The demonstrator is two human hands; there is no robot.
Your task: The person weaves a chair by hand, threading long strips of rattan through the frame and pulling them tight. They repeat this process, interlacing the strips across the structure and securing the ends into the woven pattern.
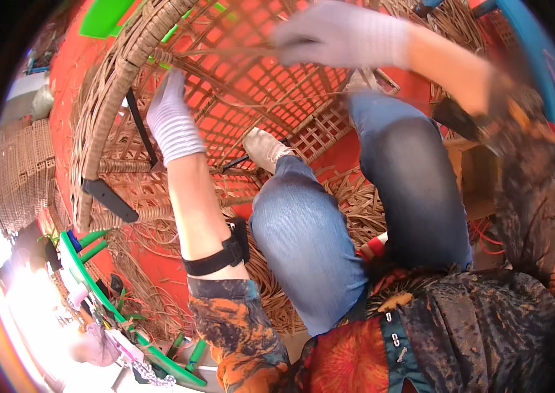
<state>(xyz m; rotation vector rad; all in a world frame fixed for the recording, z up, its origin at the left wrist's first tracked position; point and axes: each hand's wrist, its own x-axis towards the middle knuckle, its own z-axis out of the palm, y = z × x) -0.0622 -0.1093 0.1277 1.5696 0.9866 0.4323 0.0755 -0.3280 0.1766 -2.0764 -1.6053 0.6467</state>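
A large brown wicker piece (117,85) with a thick wrapped rim and open lattice weave leans before my knees. My left hand (176,124), in a pale striped glove, grips the weave just inside the rim, its fingers together and pointing upward. My right hand (346,36), in the same kind of glove, is raised over the lattice at the far side and blurred by motion. A thin rattan strand (231,51) stretches between the rim near my left hand and the fingers of my right hand, which appear closed on it. Where the fingertips meet the strand is smeared.
Loose rattan strips (363,196) lie on the red floor (159,281) around my feet. Black brackets (110,200) stick out from the wicker piece. A green round-edged rack (104,301) stands at the lower left, a blue curved object (546,52) at the far right, a cardboard box (477,173) beside my right knee.
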